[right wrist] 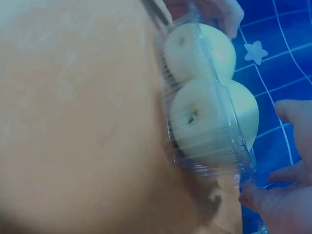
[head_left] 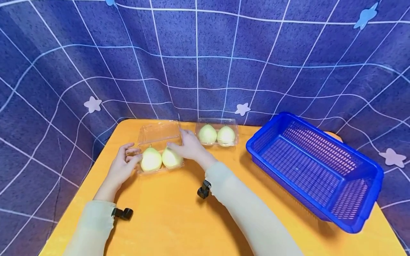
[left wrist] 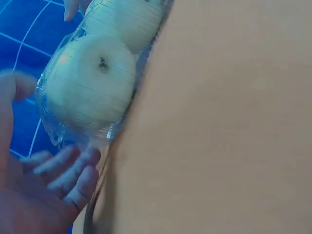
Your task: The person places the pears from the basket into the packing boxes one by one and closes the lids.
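Observation:
Two pale green pears (head_left: 151, 159) sit side by side in a clear plastic clamshell box (head_left: 160, 171), whose lid (head_left: 159, 132) is raised at the back. My left hand (head_left: 123, 165) is at the box's left end, fingers loosely bent; in the left wrist view the fingertips (left wrist: 90, 155) are close against the plastic. At the right end is my right hand (head_left: 190, 145), thumb over the right pear (head_left: 171, 158) and a finger stretched toward the lid. In the right wrist view a fingertip (right wrist: 251, 192) meets the box's corner. Neither hand grips a pear.
A second clear box (head_left: 216, 121) with two pears (head_left: 207, 134) stands behind and right of my right hand. The blue plastic basket (head_left: 289, 177) lies at an angle on the right of the yellow table (head_left: 166, 220). A blue grid-patterned curtain (head_left: 179, 71) hangs behind.

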`<state>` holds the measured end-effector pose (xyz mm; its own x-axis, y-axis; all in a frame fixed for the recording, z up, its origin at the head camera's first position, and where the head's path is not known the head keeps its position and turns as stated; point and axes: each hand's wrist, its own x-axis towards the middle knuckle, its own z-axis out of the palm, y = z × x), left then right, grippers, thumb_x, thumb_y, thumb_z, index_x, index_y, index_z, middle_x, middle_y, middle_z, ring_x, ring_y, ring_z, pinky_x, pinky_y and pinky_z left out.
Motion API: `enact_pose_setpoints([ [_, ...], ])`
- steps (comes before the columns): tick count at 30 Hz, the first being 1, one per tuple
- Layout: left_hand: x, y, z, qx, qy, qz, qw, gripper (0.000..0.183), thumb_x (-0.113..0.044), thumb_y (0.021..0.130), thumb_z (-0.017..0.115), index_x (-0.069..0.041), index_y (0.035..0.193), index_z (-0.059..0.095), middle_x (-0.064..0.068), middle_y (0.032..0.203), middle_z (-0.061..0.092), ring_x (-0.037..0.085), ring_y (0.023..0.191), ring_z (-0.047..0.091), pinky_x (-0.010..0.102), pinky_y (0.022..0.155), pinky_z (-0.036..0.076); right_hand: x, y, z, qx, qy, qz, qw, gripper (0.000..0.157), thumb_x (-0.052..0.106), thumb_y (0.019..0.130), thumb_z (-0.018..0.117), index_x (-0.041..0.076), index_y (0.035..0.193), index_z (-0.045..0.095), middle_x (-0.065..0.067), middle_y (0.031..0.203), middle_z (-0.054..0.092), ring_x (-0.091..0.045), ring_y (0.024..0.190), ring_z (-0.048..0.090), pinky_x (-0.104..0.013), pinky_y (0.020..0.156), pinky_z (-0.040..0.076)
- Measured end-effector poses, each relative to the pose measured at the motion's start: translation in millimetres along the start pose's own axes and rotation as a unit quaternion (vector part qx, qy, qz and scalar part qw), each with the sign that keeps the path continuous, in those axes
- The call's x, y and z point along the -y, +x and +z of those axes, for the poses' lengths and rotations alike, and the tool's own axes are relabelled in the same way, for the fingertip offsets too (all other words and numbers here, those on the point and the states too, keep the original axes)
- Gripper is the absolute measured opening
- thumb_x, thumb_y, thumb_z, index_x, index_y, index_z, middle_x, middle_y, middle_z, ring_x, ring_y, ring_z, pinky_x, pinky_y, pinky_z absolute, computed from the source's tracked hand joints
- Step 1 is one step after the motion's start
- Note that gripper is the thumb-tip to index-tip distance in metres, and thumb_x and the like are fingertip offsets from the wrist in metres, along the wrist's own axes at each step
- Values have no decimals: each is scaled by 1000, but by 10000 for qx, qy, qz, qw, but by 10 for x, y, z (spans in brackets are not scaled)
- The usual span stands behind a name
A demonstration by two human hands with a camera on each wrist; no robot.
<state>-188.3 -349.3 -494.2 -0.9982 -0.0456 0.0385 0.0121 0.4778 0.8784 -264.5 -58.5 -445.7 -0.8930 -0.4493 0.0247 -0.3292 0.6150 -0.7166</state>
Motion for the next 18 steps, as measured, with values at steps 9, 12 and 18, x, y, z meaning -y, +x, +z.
enact_pose_setpoints([
  [9,-197,344,-54,26,-887,-1011,9909,81,-47,114,47,-2,174,16,29,163,46,8,97,72,27,86,62,-19,86,19,197,1911,1080,9754,93,71,109,45,6,173,27,-19,169,45,-38,156,42,-51,127,35],
  [12,-224,410,-22,-194,-1096,-1125,9874,78,-45,115,48,-2,173,20,27,162,47,8,100,72,26,82,62,-10,108,28,227,2397,1359,9610,88,72,111,37,9,172,32,-12,176,34,-34,163,30,-51,132,24],
  [18,-242,423,22,-445,-1438,-1210,9812,75,-40,114,50,1,172,23,22,157,51,6,95,71,20,73,58,-2,148,26,271,2814,1582,9461,82,72,112,29,18,173,35,-5,177,34,-31,164,27,-51,133,19],
])
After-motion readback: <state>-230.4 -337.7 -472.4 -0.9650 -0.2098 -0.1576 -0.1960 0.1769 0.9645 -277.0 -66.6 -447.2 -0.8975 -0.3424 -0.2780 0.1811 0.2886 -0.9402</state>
